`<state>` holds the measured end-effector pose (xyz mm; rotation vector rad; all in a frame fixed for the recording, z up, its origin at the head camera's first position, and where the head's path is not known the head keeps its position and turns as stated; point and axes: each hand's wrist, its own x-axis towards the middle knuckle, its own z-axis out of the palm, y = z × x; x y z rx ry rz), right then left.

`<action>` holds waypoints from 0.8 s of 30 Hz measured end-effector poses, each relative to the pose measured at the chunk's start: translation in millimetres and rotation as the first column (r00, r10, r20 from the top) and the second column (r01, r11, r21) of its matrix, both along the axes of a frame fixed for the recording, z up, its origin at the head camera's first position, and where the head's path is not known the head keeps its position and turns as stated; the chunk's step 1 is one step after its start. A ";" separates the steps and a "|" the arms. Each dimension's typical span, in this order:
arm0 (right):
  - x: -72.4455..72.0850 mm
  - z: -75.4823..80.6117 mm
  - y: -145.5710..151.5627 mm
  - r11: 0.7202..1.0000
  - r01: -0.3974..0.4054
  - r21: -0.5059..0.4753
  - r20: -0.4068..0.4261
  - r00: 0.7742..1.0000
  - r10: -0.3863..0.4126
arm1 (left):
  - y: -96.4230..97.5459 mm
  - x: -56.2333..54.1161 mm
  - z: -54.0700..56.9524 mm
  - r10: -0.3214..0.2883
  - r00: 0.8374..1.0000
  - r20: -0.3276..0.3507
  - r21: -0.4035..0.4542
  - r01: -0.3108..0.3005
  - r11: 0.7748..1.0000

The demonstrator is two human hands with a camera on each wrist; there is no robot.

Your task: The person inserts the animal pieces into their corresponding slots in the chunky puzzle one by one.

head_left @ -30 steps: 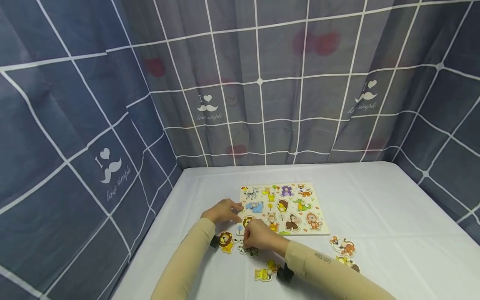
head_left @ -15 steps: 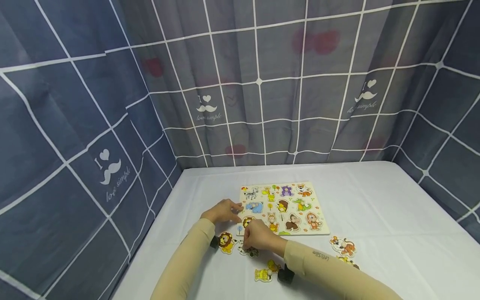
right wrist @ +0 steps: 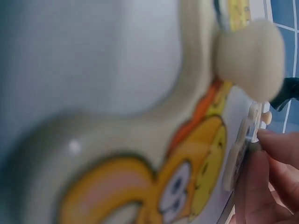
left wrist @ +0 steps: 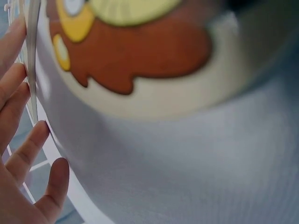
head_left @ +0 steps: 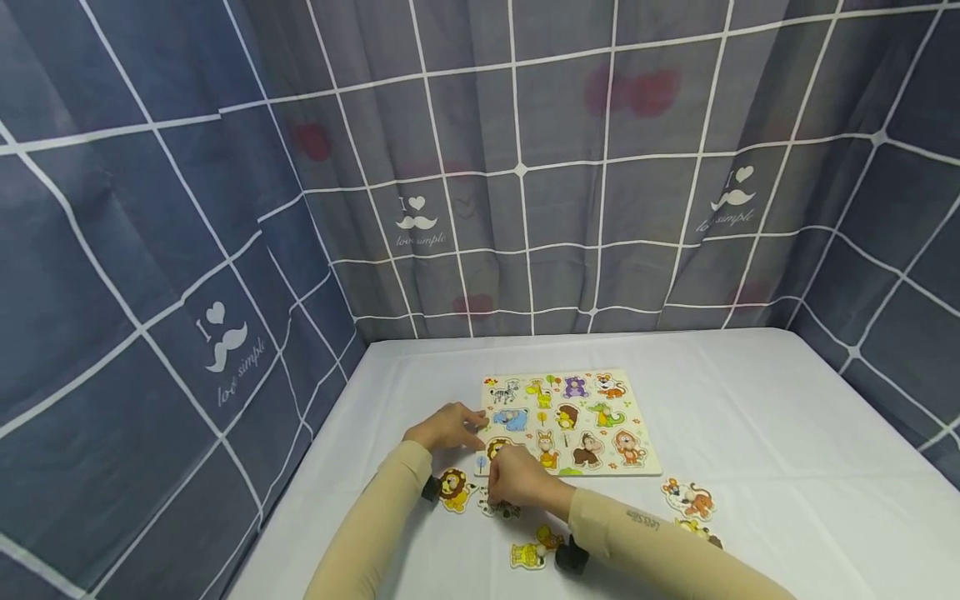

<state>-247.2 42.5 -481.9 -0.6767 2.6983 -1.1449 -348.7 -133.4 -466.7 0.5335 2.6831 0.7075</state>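
Observation:
A light wooden animal puzzle board (head_left: 651, 467) lies flat on the table. My left hand (head_left: 448, 427) rests at its left edge, fingers spread and fingertips touching the side. In the left wrist view those fingers (left wrist: 35, 147) are seen against the board's edge. In front of the board, my right hand (head_left: 521, 477) pinches the zebra puzzle piece (head_left: 501, 509), partly hidden under the fingers. The right wrist view shows the thumb and fingers at a knob on that piece. A lion puzzle piece (head_left: 454, 490) lies beside my left wrist.
A yellow-and-orange knobbed animal piece (head_left: 528, 556) lies by my right wrist, filling much of the right wrist view. To the right are a tiger piece (head_left: 688, 498) and a partly covered yellow-brown piece (head_left: 697, 532). Dark checked curtains (head_left: 480, 200) stand behind and beside the table.
The head view has shifted very slightly. Both hands and the pieces stay where they were.

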 end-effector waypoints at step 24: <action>5.3 9.3 16.2 0.997 -0.070 -0.011 -0.056 0.996 0.069 | -1.1 0.6 -2.9 -0.004 1.000 -0.027 -0.029 0.004 1.000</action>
